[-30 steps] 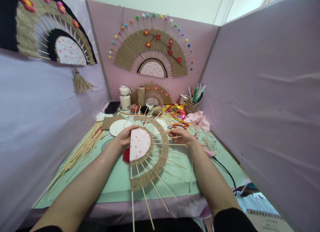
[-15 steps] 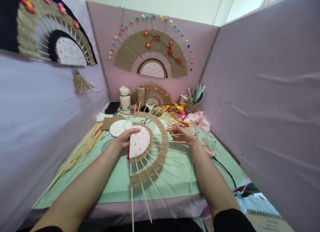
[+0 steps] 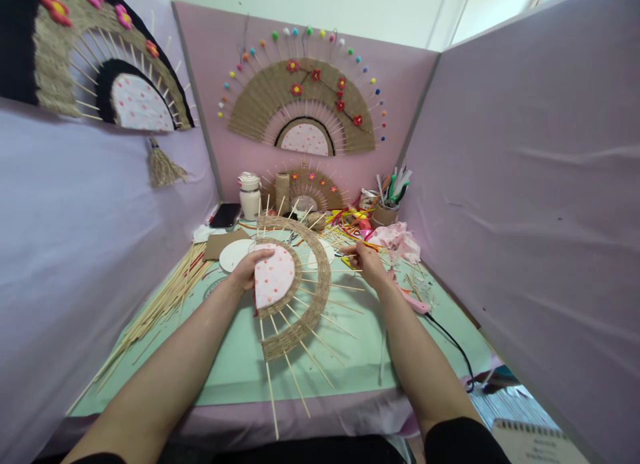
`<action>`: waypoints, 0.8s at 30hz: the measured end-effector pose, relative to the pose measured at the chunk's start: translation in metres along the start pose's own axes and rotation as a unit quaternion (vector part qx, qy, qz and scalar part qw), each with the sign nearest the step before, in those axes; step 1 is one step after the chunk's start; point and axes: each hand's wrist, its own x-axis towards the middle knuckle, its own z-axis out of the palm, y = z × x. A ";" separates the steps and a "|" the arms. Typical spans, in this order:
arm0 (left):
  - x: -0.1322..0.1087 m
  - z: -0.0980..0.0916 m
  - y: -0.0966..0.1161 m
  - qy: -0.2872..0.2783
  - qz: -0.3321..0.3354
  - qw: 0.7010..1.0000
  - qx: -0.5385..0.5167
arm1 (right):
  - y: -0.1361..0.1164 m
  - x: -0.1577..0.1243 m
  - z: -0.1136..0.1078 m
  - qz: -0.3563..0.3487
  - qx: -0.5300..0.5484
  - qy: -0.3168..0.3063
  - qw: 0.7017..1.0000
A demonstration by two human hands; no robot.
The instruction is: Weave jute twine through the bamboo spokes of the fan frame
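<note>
My left hand (image 3: 247, 267) grips a half-round woven fan (image 3: 323, 277) by its straight side, thumb on the polka-dot cloth centre (image 3: 274, 275). Two bands of brown twine run across the fan's thin wooden sticks (image 3: 310, 374), which spread out past the outer band. The fan is tilted above the table, its straight side to the left. My right hand (image 3: 369, 263) is closed in a pinch by the stick tips on the fan's right. What its fingers hold, if anything, is too small to make out. A small yellow item (image 3: 347, 261) shows beneath those fingers.
Long loose sticks (image 3: 165, 301) lie at the left, near a white disc (image 3: 234, 255) and a phone (image 3: 225, 215). A white bottle (image 3: 250, 197), a twine spool (image 3: 282, 192) and a tool pot (image 3: 385, 214) stand behind. At right lies a pink corded tool (image 3: 417, 305). Finished fans (image 3: 300, 77) hang on the partitions.
The fan has shifted slightly left and up, turning a little, with my left hand. My right hand has drawn back slightly from the outer band and stays pinched.
</note>
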 end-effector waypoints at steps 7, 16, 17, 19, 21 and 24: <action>-0.001 0.004 -0.001 0.021 0.024 0.999 0.014 | -0.006 -0.006 0.001 -0.186 -0.227 0.128 0.947; -0.006 0.009 0.002 0.048 0.047 0.998 -0.019 | -0.005 -0.008 0.004 -0.206 -0.188 0.125 0.952; -0.007 0.010 0.002 0.053 0.052 0.997 -0.025 | -0.004 -0.008 0.004 -0.194 -0.166 0.126 0.959; -0.008 0.012 0.003 0.060 0.064 0.995 -0.037 | -0.004 -0.006 0.004 -0.166 -0.112 0.126 0.972; -0.009 0.012 0.003 0.063 0.079 0.994 -0.050 | -0.004 -0.005 0.005 -0.141 -0.056 0.118 0.981; -0.010 0.013 0.001 0.056 0.086 0.993 -0.063 | -0.006 -0.004 0.007 -0.114 0.022 0.092 0.989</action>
